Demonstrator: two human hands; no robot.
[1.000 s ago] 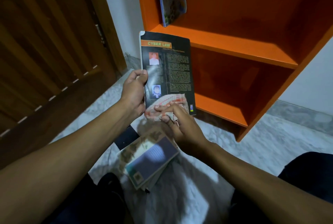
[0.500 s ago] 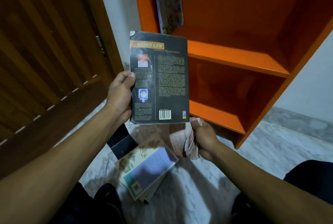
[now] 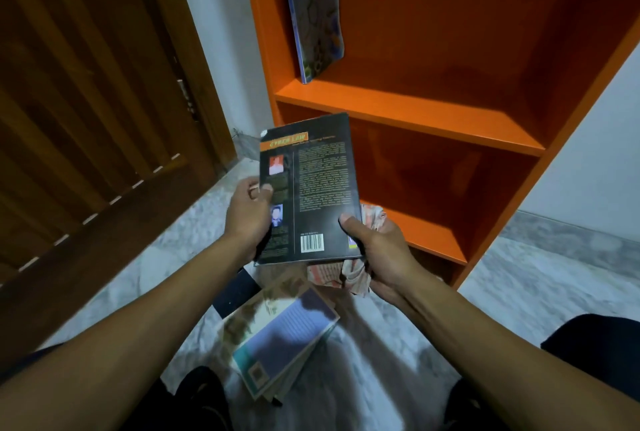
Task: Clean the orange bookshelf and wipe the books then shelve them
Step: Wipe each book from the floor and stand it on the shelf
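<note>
I hold a black book [image 3: 322,184] with its back cover facing me, in front of the orange bookshelf [image 3: 433,115]. My left hand [image 3: 247,212] grips its left edge, thumb on the cover. My right hand [image 3: 375,248] grips its lower right corner with the thumb on the cover, and the pink patterned cloth [image 3: 346,274] is bunched in the same hand under the book. One blue book [image 3: 317,11] stands against the left wall of the upper shelf.
A stack of books [image 3: 280,337] lies on the marble floor between my knees, a dark one [image 3: 235,292] beneath it. A wooden door [image 3: 90,111] stands to the left. The lower shelf [image 3: 426,229] holds nothing I can see. White wall at the right.
The cloth came off the book's cover. My right hand, still holding the cloth, moved up to take the book's lower right corner. The book now sits lower before the shelf.
</note>
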